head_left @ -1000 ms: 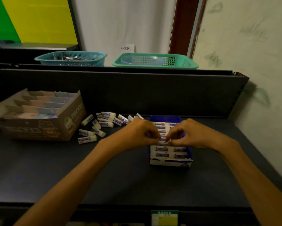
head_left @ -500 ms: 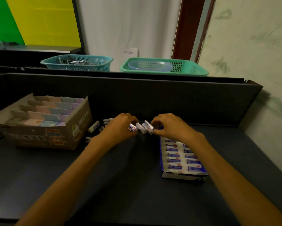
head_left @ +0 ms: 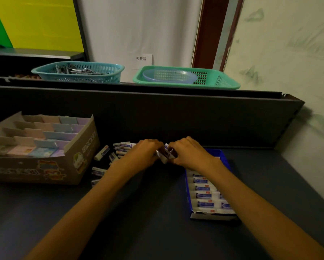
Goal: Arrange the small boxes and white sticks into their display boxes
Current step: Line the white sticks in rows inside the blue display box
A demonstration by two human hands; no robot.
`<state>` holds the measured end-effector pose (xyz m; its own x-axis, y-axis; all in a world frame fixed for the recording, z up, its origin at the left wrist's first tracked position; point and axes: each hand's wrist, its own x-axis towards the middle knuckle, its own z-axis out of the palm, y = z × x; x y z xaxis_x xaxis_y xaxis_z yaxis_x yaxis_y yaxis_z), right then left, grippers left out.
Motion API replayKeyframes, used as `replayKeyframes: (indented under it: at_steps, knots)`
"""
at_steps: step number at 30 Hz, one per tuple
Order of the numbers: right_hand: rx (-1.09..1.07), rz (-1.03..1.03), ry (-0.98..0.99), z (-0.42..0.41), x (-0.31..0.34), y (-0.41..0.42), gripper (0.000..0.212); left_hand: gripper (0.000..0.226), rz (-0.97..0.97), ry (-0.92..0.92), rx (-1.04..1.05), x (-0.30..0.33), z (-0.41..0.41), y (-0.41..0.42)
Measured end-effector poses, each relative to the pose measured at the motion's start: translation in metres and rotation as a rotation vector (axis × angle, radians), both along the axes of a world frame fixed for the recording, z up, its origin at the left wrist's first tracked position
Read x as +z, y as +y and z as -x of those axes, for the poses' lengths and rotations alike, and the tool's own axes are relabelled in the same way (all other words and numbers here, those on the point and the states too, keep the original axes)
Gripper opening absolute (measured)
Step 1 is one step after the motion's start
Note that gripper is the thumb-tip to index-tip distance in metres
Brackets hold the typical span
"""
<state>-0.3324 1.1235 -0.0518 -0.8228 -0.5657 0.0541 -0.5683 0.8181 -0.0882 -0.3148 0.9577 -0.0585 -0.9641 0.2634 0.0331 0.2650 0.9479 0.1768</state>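
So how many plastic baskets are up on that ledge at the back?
2. The teal basket sits on the left side of the ledge, holding dark metal bits. The green basket sits to its right with a clear bowl inside. None looks hidden.

A blue basket point(head_left: 78, 72) sits left of the green basket point(head_left: 187, 77). A paper sign point(head_left: 141, 59) stands behind, between them.

Two bare forearms come in from the bottom of the view, with no sleeve showing on either. The left hand point(head_left: 145, 153) and the right hand point(head_left: 188, 152) are bare too: no gloves, rings, watch or wristband visible.
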Motion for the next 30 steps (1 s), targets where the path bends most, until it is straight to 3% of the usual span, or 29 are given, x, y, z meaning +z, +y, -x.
replayKeyframes:
  at_steps: [5,12,17,30]
  knots:
    - [-0.032,0.046,-0.031,0.006,0.0,0.001,0.031,0.035,-0.001,-0.014,-0.04,0.0,0.0,-0.003]
    - [-0.015,0.501,-0.119,0.006,0.026,0.024,0.024,0.027,-0.108,0.006,-0.056,-0.002,-0.006,-0.004]
    - [0.002,0.723,-0.134,0.005,0.037,0.055,0.016,0.031,-0.179,0.136,-0.112,0.009,-0.008,-0.006]
    - [-0.051,1.004,-0.358,-0.002,0.027,0.107,0.019,0.031,-0.255,0.179,-0.029,0.024,-0.013,0.024]
